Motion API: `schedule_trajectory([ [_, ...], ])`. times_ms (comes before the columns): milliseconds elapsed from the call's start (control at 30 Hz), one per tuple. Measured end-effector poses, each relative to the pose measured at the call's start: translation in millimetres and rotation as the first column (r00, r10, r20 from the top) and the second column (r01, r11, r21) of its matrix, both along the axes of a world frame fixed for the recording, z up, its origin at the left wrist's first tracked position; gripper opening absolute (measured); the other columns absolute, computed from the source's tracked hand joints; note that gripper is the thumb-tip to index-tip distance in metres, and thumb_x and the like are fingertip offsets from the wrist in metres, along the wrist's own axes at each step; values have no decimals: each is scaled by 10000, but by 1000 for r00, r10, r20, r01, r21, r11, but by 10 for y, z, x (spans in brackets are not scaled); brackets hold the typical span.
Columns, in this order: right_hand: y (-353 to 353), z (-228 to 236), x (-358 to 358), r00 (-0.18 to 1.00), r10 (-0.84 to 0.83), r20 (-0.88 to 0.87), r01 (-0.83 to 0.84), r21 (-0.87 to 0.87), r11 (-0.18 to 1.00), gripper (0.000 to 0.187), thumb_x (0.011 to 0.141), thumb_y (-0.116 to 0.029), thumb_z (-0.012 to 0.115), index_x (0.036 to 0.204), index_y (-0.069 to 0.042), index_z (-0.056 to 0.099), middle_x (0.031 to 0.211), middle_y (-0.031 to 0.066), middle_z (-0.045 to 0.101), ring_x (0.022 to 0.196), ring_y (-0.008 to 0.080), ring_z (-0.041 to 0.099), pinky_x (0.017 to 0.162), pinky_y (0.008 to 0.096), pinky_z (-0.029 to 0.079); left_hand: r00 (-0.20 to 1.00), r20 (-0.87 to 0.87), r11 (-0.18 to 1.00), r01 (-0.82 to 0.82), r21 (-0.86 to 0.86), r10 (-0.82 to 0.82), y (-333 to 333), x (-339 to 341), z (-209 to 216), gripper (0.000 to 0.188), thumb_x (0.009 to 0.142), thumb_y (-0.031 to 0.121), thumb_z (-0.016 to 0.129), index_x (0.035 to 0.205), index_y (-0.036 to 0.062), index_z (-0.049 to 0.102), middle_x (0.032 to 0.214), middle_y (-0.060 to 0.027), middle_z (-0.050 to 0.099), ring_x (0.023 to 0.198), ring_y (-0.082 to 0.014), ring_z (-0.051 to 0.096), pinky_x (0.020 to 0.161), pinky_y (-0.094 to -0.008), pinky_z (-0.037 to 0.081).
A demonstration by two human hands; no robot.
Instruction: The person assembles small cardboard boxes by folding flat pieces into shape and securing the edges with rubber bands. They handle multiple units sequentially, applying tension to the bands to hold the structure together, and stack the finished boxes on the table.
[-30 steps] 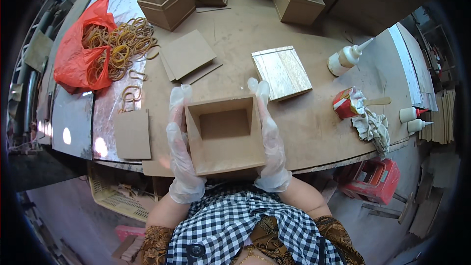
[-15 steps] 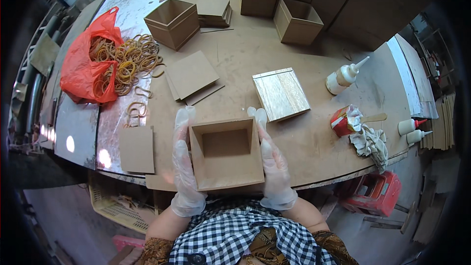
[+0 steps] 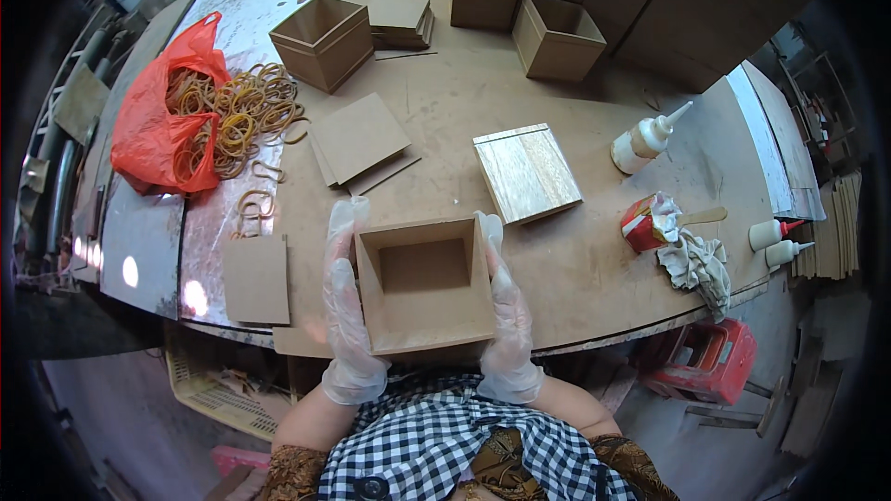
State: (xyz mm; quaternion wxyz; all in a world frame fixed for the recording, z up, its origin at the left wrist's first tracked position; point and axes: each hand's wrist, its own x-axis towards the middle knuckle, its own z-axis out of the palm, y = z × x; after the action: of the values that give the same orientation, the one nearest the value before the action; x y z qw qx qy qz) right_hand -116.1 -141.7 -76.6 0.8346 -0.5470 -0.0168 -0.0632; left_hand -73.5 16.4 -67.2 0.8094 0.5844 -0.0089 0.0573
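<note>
An open, empty box of brown fibreboard point(image 3: 432, 325) is held between my two hands at the near edge of the table, its opening facing up toward me. My left hand point(image 3: 348, 315), in a clear plastic glove, presses along the box's left wall with fingers stretched forward. Against the right wall lies my right hand point(image 3: 508, 311), gloved the same way. Just beyond the right fingers sits a square wooden lid-like piece point(image 3: 527, 174) with a pale grained top. Thin fibreboard squares point(image 3: 362, 139) are stacked loosely past my left hand, and another square panel point(image 3: 257, 280) lies left of it.
A red plastic bag point(image 3: 158, 121) spills rubber bands point(image 3: 246, 116) at left. Two more open boxes point(image 3: 325, 46) point(image 3: 557, 37) stand farther back, before stacked boxes point(image 3: 631, 14). At right are a glue bottle point(image 3: 640, 141), a red container point(image 3: 642, 224), a rag point(image 3: 696, 269) and a red stool point(image 3: 710, 362).
My right hand has shifted slightly left, closer against the box's right wall. The box stays between both hands, and the whole view has moved a little.
</note>
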Motion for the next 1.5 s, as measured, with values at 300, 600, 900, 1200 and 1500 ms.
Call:
schedule_trajectory([
  [300, -352, 447, 456, 938, 315, 145, -218, -459, 861, 854, 1022, -453, 486, 1590, 48, 91, 1683, 203, 84, 1565, 294, 47, 1248, 401, 76, 999, 52, 999, 6, 34, -8, 1, 24, 108, 589, 1103, 406, 258, 1518, -4, 344, 1605, -125, 320, 1479, -231, 311, 1227, -375, 221],
  [600, -202, 133, 413, 955, 147, 259, -43, -368, 929, 594, 1057, -224, 448, 1591, -50, 252, 1642, 244, 224, 1541, 361, 174, 1235, 426, 154, 997, 76, 998, -10, 60, 5, -53, 32, 119, 575, 1103, 384, 256, 1513, -10, 342, 1602, -133, 317, 1472, -238, 317, 1225, -377, 227],
  [900, -217, 154, 455, 931, 134, 339, 37, -456, 889, 563, 1045, -155, 463, 1572, -39, 305, 1643, 231, 236, 1518, 356, 258, 1218, 420, 216, 997, 67, 999, 20, 30, -22, -27, 32, 54, 540, 1109, 329, 243, 1508, -20, 344, 1603, -147, 303, 1463, -242, 324, 1216, -380, 253],
  [1200, -225, 108, 426, 939, 134, 318, 26, -452, 892, 554, 1059, -185, 433, 1569, -15, 297, 1640, 211, 260, 1522, 333, 251, 1223, 403, 201, 946, 317, 904, -78, 420, -66, 6, 54, 144, 532, 1107, 315, 252, 1503, -22, 362, 1587, -168, 337, 1470, -270, 321, 1218, -398, 240],
  [1500, -438, 352, 250, 939, 80, 333, 104, -500, 859, 541, 1024, -231, 463, 1474, 33, 322, 1542, 205, 339, 1410, 336, 350, 1158, 400, 273, 982, 149, 976, -85, -199, 116, 160, -11, 17, 737, 1050, 562, 349, 1576, 49, 287, 1646, -111, 278, 1510, -271, 271, 1235, -431, 175],
])
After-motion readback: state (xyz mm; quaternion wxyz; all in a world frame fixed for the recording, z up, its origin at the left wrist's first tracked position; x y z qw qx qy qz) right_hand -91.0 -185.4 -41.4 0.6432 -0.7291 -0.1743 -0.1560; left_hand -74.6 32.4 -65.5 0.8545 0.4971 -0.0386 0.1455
